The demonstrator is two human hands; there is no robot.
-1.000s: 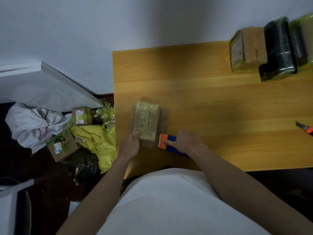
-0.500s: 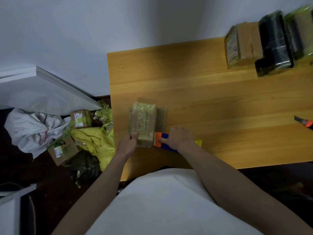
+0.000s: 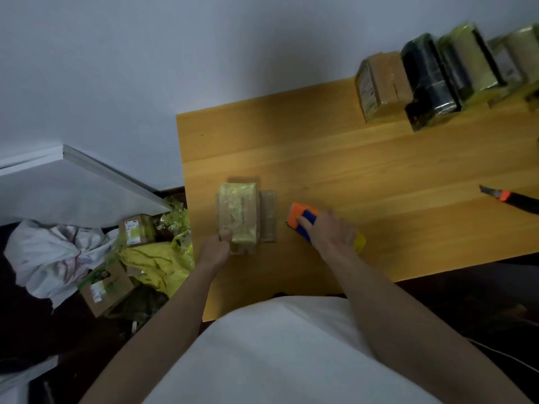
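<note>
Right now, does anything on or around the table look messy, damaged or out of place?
Yes. Left of the table, the floor holds a heap of yellow wrapping, small cartons and crumpled white sheeting, like discarded packaging. A utility knife lies loose by the table's right edge; blade state unclear.

Wrapped parcels in row, table far right; utility knife nearer; cardboard boxes, yellow bag on floor

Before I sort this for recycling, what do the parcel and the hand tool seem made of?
Parcel: apparently brown cardboard under glossy yellowish film, with sheen and wrinkles. Tool: probably smooth plastic, in flat orange, blue and yellow.
</note>
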